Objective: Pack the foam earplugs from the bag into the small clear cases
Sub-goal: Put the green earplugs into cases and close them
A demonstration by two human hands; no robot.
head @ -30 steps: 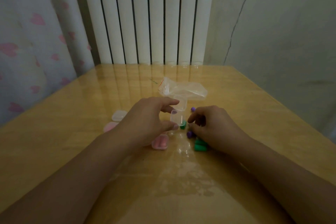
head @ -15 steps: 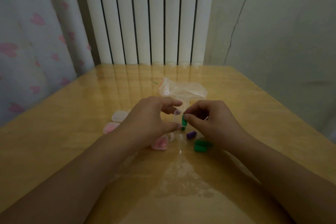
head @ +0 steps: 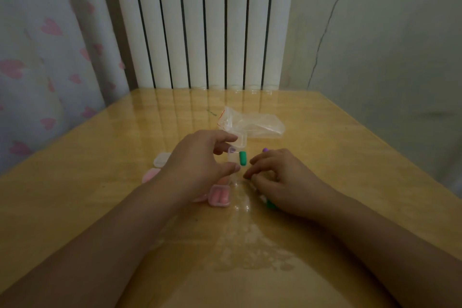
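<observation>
I see all this from a single wide camera on my head, tilted forward and down across the table (head: 105, 197), close above my forearms. It faces the radiator (head: 202, 22) and the wall (head: 375, 45) behind the far edge.

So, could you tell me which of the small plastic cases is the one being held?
The clear open case pinched in the left hand, with a green foam earplug inside; the pink-filled cases lie on the table.
</observation>
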